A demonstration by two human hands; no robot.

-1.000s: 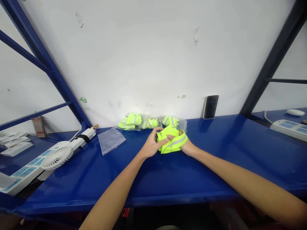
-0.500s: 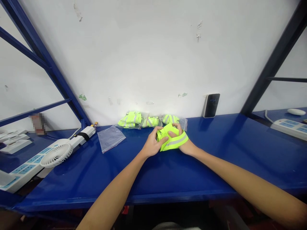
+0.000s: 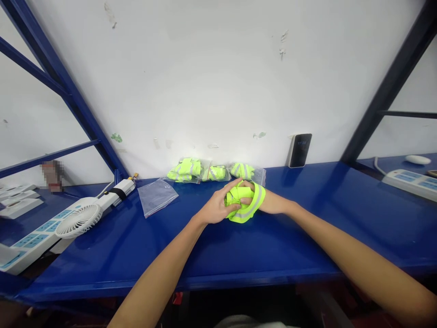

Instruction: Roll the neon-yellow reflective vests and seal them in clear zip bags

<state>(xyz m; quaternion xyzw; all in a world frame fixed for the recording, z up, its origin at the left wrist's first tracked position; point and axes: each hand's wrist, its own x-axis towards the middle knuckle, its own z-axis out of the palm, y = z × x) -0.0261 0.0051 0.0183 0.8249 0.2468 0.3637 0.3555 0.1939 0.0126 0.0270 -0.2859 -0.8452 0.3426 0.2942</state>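
Between my hands is a folded bundle of neon yellow reflective strap [image 3: 244,210] with a grey stripe, held above the blue shelf. My left hand [image 3: 215,206] grips the bundle from its left side, thumb in front and fingers over the top. My right hand [image 3: 269,200] reaches through a loop of the strap, its fingers closed on the folded part; the loop hides some of them. Behind my hands, clear bags with similar yellow bundles [image 3: 185,169] stand in a row against the wall. A flat clear zip bag [image 3: 157,197] lies to the left.
On the left are a white fan [image 3: 78,221], a long power strip [image 3: 37,241] and a white block with a black band [image 3: 119,192]. A dark-screened device [image 3: 300,150] leans on the wall at right. Blue metal posts [image 3: 78,105] frame the shelf.
The strap's loop has turned more upright around my right wrist and hangs lower. My left hand's fingers have moved over the top of the bundle. Both hands still hold it.
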